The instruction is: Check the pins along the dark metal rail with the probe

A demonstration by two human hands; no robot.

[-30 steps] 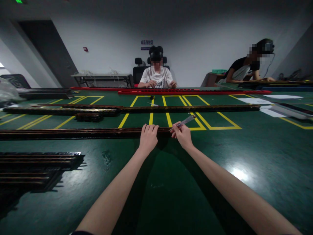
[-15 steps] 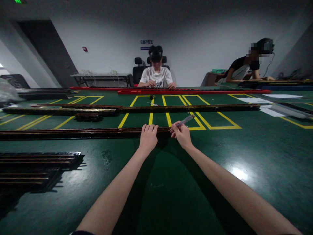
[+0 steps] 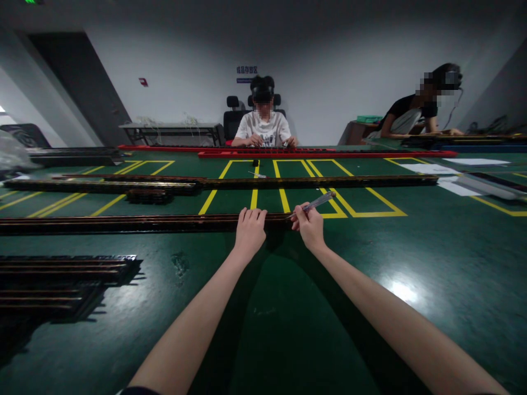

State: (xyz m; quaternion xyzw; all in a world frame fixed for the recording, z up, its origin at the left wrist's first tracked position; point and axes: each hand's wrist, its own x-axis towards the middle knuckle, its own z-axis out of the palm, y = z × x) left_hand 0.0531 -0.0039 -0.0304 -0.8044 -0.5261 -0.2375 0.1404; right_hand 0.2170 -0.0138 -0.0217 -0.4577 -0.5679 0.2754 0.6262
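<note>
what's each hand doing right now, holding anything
Left hand: laid over the long dark bar; thumb hidden, so grip can't be told.
Right hand: closed, holding a thin clear-handled tool.

This is a workshop: a yellow-lined green worktable (image 3: pixel 395 247) bears long dark strips (image 3: pixel 135 224).

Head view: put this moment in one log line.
left hand: on long black strips | right hand: holding clear-handled screwdriver, tip near strips' right end

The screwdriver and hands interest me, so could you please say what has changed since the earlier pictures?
The right hand and its screwdriver have shifted slightly to the right. Nothing was taken up or let go; the left hand stays on the long dark strips.
</note>
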